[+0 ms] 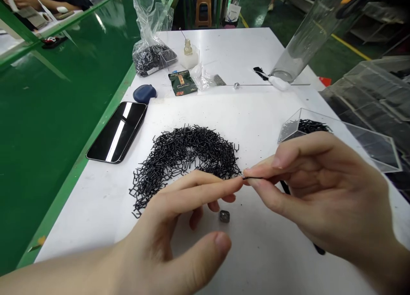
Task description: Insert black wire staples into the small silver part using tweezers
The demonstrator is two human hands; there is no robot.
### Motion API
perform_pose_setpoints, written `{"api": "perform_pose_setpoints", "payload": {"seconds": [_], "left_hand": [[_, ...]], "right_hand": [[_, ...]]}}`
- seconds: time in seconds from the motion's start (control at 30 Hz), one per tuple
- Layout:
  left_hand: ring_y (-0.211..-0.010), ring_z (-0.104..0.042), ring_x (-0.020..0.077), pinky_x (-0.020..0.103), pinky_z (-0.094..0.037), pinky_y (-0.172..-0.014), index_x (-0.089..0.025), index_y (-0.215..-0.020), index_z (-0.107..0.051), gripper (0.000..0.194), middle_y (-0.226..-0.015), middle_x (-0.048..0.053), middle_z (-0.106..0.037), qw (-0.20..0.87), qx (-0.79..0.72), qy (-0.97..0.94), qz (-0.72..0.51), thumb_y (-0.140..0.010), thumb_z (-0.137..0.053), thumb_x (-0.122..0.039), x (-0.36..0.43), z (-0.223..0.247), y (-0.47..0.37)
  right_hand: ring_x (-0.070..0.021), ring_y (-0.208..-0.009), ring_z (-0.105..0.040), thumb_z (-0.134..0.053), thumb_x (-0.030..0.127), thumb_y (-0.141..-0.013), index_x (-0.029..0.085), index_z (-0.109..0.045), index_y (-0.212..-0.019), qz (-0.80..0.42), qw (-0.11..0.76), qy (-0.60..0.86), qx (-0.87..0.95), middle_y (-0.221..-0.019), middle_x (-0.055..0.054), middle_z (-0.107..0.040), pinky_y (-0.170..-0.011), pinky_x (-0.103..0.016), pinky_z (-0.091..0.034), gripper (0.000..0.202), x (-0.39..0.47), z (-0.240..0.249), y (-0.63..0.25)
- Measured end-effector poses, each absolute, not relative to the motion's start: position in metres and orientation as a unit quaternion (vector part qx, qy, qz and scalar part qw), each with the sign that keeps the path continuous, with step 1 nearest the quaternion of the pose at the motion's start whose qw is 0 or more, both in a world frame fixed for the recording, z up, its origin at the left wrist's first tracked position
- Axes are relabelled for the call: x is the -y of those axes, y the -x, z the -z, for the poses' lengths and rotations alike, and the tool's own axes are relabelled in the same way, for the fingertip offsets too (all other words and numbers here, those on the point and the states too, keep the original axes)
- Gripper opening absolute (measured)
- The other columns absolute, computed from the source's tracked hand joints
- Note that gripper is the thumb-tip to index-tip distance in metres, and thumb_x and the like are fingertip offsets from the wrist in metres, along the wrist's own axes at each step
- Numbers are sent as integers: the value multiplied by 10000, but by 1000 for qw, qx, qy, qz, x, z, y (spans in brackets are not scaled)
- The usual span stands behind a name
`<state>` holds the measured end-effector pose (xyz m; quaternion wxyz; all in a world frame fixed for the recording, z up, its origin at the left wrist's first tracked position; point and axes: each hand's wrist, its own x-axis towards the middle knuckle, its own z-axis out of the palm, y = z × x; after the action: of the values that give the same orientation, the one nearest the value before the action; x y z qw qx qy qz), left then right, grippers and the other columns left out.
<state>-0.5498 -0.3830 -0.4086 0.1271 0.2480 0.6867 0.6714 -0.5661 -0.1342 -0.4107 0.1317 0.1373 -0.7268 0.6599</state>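
My right hand [329, 192] pinches a small thin black piece [253, 178] between thumb and fingertips; it looks like the bent pieces in the pile. My left hand [160, 222] has its fingers stretched out and its thumb apart. Its index fingertip meets the left end of the black piece. Behind the left hand, a curved pile of small black U-shaped bent pieces [188, 141] lies on the white table [105, 196]. A small grey squarish block [224, 216] sits below the left fingertips. Part of a dark tool under the right hand is mostly hidden.
At left lie a phone [117, 132] and a dark blue case [144, 93]. Farther back are a plastic bag of black pieces [153, 57], a green packet [182, 82] and a small bottle [188, 48]. A clear box [368, 145] and a clear cylinder [301, 42] stand at right.
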Motion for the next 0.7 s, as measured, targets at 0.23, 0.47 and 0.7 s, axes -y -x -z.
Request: {"api": "perform_pose_setpoints", "payload": {"seconds": [0.23, 0.47, 0.7], "left_hand": [[-1136, -736, 151, 234, -663, -1018, -418, -1604, -770, 689, -1345, 61, -791, 138, -661, -286, -680, -1111, -592, 30, 379, 412, 561], [-1101, -750, 154, 260, -688, -1025, -394, -1649, -732, 703, -1381, 72, -819, 116, -664, -313, -669, -1149, -492, 39, 381, 418, 565], [-1108, -751, 169, 279, -696, -1014, -405, -1624, -751, 689, -1343, 76, -829, 124, -657, -316, -673, -1167, -472, 28, 381, 420, 566]], "right_hand": [[-108, -777, -908, -889, -16, -837, 327, -737, -993, -674, 127, -130, 716, -896, 117, -921, -803, -108, -726, 406, 135, 405, 566], [-111, -788, -917, -867, -32, -837, 335, -745, -1037, -663, 133, -133, 725, -900, 116, -931, -786, -90, -723, 435, 134, 399, 567], [-144, -799, -926, -880, -30, -852, 332, -739, -1028, -661, 125, -143, 726, -895, 108, -932, -755, -126, -743, 426, 134, 399, 567]]}}
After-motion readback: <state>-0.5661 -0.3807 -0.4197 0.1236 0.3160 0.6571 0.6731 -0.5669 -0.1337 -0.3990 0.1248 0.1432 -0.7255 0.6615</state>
